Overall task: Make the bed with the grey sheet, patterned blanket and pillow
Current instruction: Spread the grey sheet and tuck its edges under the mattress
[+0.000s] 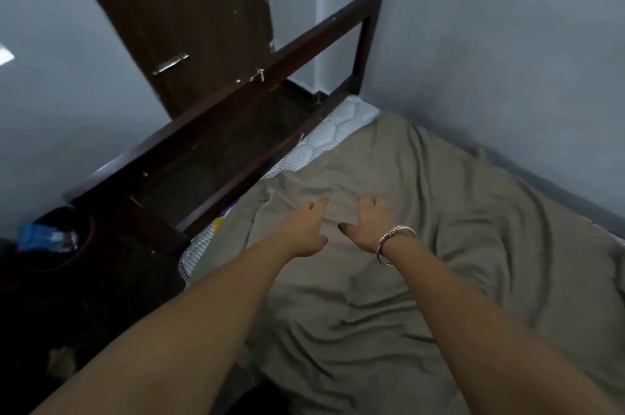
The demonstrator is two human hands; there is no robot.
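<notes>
The grey sheet lies wrinkled over the white quilted mattress, leaving the mattress bare along the left edge and at the far corner. My left hand and my right hand are close together near the sheet's left edge. Each grips the same raised fold of the sheet between thumb and fingers. A silver bangle sits on my right wrist. No patterned blanket or pillow is in view.
A dark wooden bed frame with two rails runs along the left side of the mattress. A brown door stands behind it. Grey walls close in the bed's far and right sides. A blue item lies on the dark floor at left.
</notes>
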